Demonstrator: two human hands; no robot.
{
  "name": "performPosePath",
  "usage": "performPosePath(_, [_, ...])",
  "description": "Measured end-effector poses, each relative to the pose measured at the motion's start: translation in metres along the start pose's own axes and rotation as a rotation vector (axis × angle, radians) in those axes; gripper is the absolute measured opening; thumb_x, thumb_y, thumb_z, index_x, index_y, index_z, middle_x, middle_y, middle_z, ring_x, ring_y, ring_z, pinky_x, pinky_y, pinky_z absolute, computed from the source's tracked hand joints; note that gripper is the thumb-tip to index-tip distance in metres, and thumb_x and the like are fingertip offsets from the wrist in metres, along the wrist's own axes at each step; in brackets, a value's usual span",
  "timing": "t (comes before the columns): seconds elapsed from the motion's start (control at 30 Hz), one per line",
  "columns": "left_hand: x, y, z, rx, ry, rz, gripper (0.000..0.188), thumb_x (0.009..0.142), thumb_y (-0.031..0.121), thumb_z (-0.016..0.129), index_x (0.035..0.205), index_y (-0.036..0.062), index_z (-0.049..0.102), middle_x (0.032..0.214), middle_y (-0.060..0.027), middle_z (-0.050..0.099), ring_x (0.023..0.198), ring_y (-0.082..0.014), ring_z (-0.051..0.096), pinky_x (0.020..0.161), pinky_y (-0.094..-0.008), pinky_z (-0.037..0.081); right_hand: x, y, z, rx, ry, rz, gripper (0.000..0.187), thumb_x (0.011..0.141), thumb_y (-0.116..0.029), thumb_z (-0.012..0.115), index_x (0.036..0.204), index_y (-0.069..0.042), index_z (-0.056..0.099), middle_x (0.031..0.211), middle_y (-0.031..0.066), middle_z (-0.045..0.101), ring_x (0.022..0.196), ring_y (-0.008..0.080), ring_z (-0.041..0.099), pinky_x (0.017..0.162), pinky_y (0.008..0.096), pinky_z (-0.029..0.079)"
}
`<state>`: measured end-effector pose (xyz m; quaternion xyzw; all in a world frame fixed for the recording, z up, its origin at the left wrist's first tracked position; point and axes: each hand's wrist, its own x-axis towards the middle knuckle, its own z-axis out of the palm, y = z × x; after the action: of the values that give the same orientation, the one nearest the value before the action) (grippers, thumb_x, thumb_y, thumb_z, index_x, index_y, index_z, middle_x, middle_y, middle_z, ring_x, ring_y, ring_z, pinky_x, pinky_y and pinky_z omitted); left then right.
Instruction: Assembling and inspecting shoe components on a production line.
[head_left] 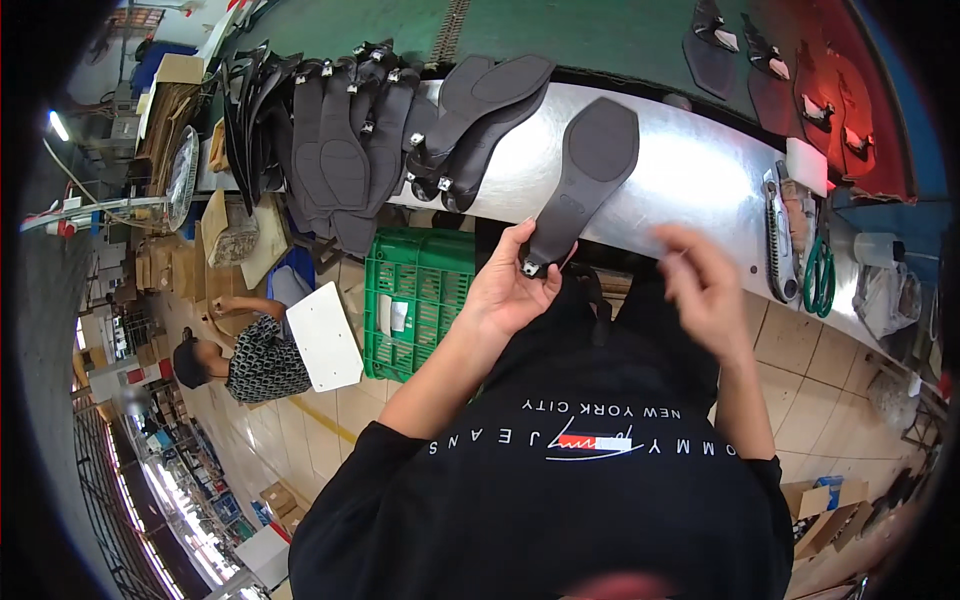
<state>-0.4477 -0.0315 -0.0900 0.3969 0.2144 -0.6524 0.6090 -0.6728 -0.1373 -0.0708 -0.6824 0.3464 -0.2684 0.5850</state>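
Observation:
My left hand (505, 290) grips a dark grey shoe sole (598, 150) by its narrow heel end, where a small shiny metal piece shows. The sole's broad toe end points away from me, over the metal table (690, 150). To the right of the sole, my right hand (705, 290) hangs above the table's near edge, apart from the sole; its fingers are smeared by motion. Several similar soles (490, 90) lie overlapping just left of the held one. Farther left, a bigger pile of soles (345, 160) leans at the table's end.
Beyond the table runs a green conveyor belt (580, 35) bearing soles (765, 70) at the right, some in red light. Green-handled scissors (820, 280) and a cutter knife (776, 240) lie at the table's right. A green crate (420, 300) stands below left, near another person (265, 355).

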Motion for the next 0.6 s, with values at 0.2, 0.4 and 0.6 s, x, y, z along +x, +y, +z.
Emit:
performPosePath(0.2, [-0.004, -0.019, 0.022, -0.150, -0.100, -0.058, 0.021, 0.084, 0.027, 0.070, 0.099, 0.0135, 0.064, 0.098, -0.0019, 0.067, 0.088, -0.0179, 0.064, 0.057, -0.0255, 0.051, -0.013, -0.002, 0.046, 0.381, -0.287, 0.252, 0.053, 0.090, 0.000, 0.052, 0.141, -0.006, 0.042, 0.072, 0.0054, 0.062, 0.062, 0.0084, 0.056, 0.062, 0.0228, 0.046])
performPosePath(0.4, [-0.005, -0.021, 0.027, -0.140, -0.096, -0.066, 0.017, 0.082, 0.030, 0.073, 0.085, 0.0168, 0.063, 0.076, 0.0033, 0.062, 0.065, -0.0121, 0.052, 0.044, -0.0235, 0.030, -0.011, 0.013, 0.064, 0.260, -0.137, 0.014, 0.047, 0.090, 0.002, 0.052, 0.136, -0.001, 0.047, 0.078, 0.0063, 0.063, 0.066, 0.0098, 0.056, 0.063, 0.0236, 0.047])
performPosePath(0.6, [-0.007, -0.025, 0.027, -0.168, -0.161, -0.185, 0.019, 0.082, 0.030, 0.072, 0.077, 0.0177, 0.059, 0.071, 0.0057, 0.059, 0.062, -0.0085, 0.049, 0.044, -0.0217, 0.028, -0.010, 0.021, 0.056, 0.200, -0.005, -0.144, 0.033, 0.093, 0.000, 0.051, 0.125, 0.003, 0.056, 0.082, 0.0054, 0.063, 0.063, 0.0098, 0.055, 0.059, 0.0218, 0.046])
